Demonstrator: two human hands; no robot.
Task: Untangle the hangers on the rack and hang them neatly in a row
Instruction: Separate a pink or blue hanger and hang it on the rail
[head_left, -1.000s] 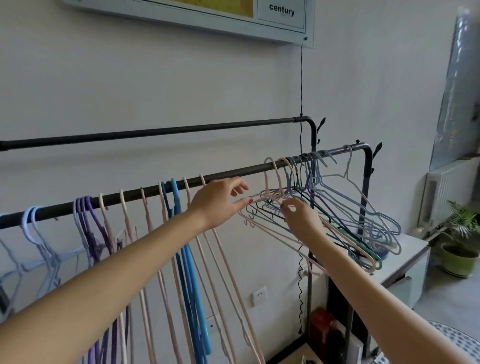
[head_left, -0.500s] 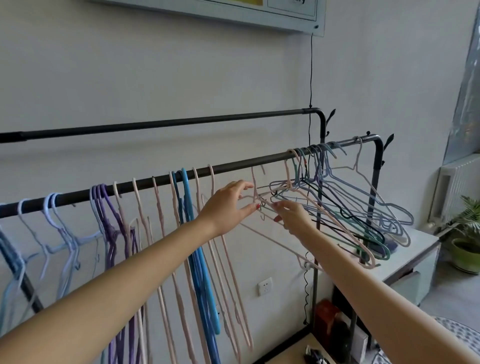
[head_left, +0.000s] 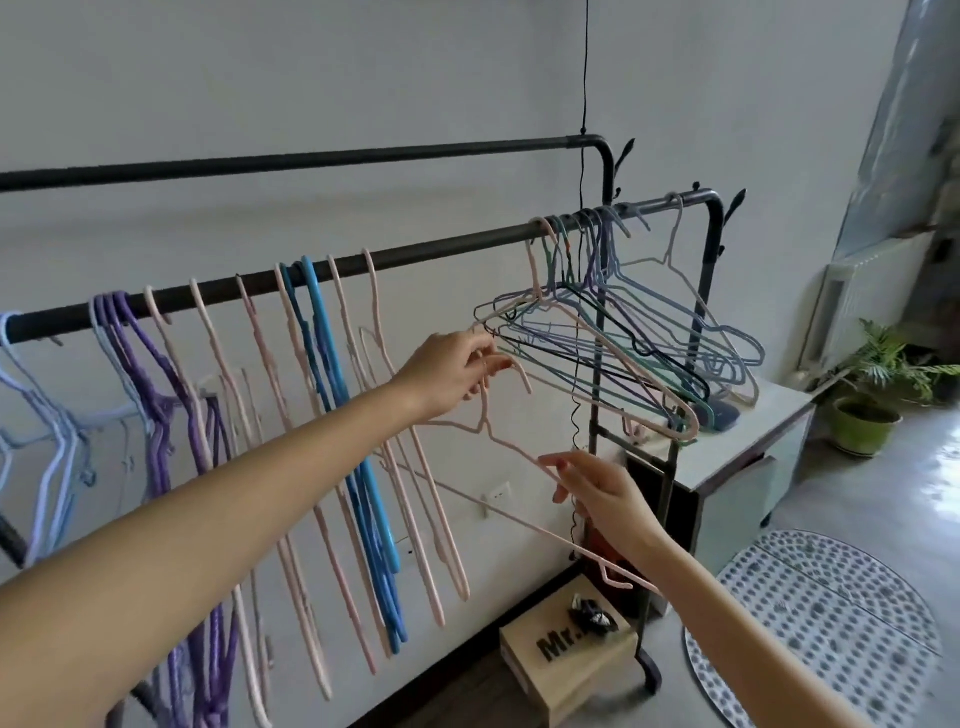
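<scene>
A single pink hanger (head_left: 519, 457) is shown off the rail, held in both hands. The left hand (head_left: 447, 371) is pinched closed on the neck just below the hook, which curves away to the right of that grip; the right hand (head_left: 597, 491) is closed with thumb and fingers on the sloping shoulder wire, lower and to the right of the left-hand grip. The hanger's bottom bar runs down and to the right, below both grips, ending near the right forearm.

Above and to the left of the left-hand grip, the front rail (head_left: 441, 252) carries the sorted hangers (head_left: 311, 395), hung in a row, pink and blue nearest, purple and pale blue farther left. Above and to the right of the same grip, the tangled cluster (head_left: 613, 343) hangs bunched near the rail's end; its lowest wires pass just beside the left fingertips.

Judged risks: the free hook lies close to the cluster, so a lift toward the rail may be snagged by those wires and the bunch dragged along. The long bottom bar may be swung against the black cord (head_left: 576, 410) hanging behind it, or against the row. The pinch on thin wire is slight, so rotation of the hanger in the grip is possible
</scene>
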